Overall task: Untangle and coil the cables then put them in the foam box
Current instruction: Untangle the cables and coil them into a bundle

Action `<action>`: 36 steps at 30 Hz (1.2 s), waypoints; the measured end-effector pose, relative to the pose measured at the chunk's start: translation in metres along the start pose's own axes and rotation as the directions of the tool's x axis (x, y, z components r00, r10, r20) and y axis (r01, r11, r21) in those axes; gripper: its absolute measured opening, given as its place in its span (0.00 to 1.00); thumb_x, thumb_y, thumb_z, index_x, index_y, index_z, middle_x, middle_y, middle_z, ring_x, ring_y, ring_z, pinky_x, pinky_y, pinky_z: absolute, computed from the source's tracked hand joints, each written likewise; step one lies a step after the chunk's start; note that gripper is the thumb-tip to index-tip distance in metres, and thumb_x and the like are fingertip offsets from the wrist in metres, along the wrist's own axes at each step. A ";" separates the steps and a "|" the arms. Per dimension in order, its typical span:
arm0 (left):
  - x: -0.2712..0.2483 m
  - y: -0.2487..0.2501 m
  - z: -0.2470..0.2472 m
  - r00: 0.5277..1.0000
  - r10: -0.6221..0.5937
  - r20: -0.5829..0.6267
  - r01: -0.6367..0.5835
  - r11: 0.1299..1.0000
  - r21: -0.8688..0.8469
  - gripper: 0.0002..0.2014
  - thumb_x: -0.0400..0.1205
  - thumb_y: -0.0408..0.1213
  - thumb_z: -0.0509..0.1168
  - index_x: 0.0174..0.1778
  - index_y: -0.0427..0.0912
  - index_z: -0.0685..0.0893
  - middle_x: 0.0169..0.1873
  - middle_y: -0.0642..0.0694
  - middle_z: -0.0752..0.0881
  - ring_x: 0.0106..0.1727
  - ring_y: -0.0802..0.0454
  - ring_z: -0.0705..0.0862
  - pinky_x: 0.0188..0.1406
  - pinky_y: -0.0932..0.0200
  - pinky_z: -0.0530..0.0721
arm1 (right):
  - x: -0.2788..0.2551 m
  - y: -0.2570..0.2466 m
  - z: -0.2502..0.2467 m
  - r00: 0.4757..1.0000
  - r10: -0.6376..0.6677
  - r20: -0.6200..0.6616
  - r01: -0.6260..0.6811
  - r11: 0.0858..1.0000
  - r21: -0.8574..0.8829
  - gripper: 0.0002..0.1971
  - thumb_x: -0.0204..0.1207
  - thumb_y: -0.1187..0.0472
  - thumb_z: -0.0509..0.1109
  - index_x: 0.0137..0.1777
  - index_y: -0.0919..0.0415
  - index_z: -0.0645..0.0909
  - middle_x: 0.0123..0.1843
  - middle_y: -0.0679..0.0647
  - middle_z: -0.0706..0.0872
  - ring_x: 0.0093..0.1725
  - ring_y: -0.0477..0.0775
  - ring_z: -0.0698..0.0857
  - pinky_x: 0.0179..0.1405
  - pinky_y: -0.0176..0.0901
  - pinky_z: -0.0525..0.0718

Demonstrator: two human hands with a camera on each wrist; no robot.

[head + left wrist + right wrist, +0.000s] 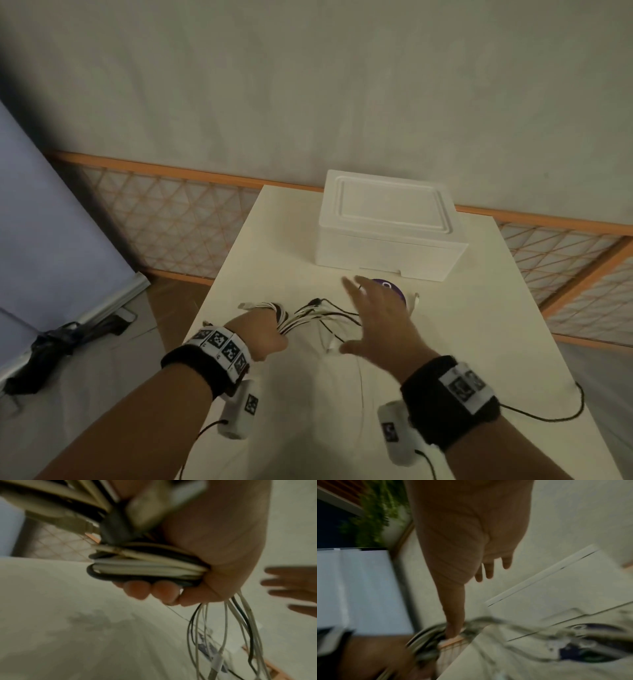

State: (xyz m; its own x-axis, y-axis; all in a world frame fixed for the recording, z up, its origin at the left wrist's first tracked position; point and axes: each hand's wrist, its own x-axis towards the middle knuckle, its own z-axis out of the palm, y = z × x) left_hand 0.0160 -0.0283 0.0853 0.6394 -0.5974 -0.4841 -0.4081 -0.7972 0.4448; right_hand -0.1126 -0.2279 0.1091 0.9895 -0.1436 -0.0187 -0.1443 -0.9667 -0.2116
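My left hand (265,337) grips a bundle of white and black cables (274,313), coiled round its fingers; in the left wrist view the coil (142,568) lies under the palm with fingertips (149,589) curled below it. Loose cable ends (329,313) fan out to the right over the white table (462,342). My right hand (376,315) hovers above those ends with fingers spread and straight, holding nothing. The white foam box (387,229) stands closed at the table's far end. In the right wrist view the right hand (471,547) is blurred.
A purple round object (394,289) lies just before the box, partly hidden by my right hand. A black cord (561,414) trails off the table's right edge. An orange lattice fence (164,219) runs behind the table; a pale board (51,222) leans at left.
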 end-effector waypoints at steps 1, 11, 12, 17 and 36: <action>-0.002 0.006 0.001 1.000 0.021 0.020 -0.020 0.997 -0.074 0.06 0.74 0.38 0.63 0.38 0.46 0.70 0.23 0.45 0.80 0.22 0.48 0.80 0.26 0.57 0.80 | 0.002 -0.016 0.007 0.997 -0.063 -0.049 0.062 0.998 -0.033 0.55 0.62 0.43 0.79 0.83 0.48 0.48 0.83 0.53 0.58 0.82 0.57 0.57 0.82 0.58 0.51; -0.041 0.041 0.003 0.910 0.337 0.242 -0.162 0.826 -0.540 0.03 0.70 0.34 0.62 0.37 0.39 0.79 0.18 0.43 0.78 0.20 0.47 0.74 0.26 0.60 0.73 | 0.024 -0.017 0.006 0.927 -0.331 -0.177 0.307 0.940 -0.151 0.12 0.64 0.64 0.71 0.47 0.52 0.80 0.32 0.48 0.83 0.32 0.55 0.82 0.32 0.45 0.78; -0.044 0.044 0.004 0.900 0.363 0.243 -0.165 0.798 -0.579 0.02 0.69 0.34 0.62 0.35 0.42 0.79 0.19 0.42 0.77 0.20 0.47 0.74 0.24 0.61 0.72 | 0.027 -0.017 0.001 0.938 -0.319 -0.137 0.297 0.941 -0.163 0.09 0.66 0.62 0.71 0.46 0.50 0.81 0.30 0.47 0.82 0.30 0.55 0.82 0.32 0.43 0.75; -0.057 0.056 0.002 0.839 0.487 0.241 -0.184 0.672 -0.717 0.03 0.65 0.31 0.63 0.31 0.43 0.80 0.18 0.41 0.76 0.18 0.50 0.74 0.23 0.64 0.71 | 0.028 -0.026 -0.021 0.943 -0.331 -0.045 0.331 0.943 0.010 0.06 0.72 0.54 0.68 0.42 0.50 0.87 0.31 0.49 0.87 0.32 0.53 0.84 0.35 0.45 0.80; -0.041 0.048 -0.016 0.930 0.348 0.120 -0.257 0.848 -0.463 0.03 0.69 0.31 0.63 0.36 0.38 0.81 0.18 0.43 0.79 0.18 0.50 0.76 0.22 0.66 0.75 | 0.033 -0.026 -0.044 0.957 -0.277 0.090 0.284 0.955 -0.082 0.21 0.66 0.58 0.71 0.61 0.49 0.78 0.52 0.48 0.83 0.55 0.52 0.82 0.55 0.47 0.75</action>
State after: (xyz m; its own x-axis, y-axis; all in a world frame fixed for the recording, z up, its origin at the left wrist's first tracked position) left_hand -0.0189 -0.0406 0.1386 0.3743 -0.8430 -0.3863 -0.2093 -0.4826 0.8504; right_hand -0.0767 -0.2171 0.1573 0.9877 0.1490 -0.0471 0.1420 -0.9816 -0.1276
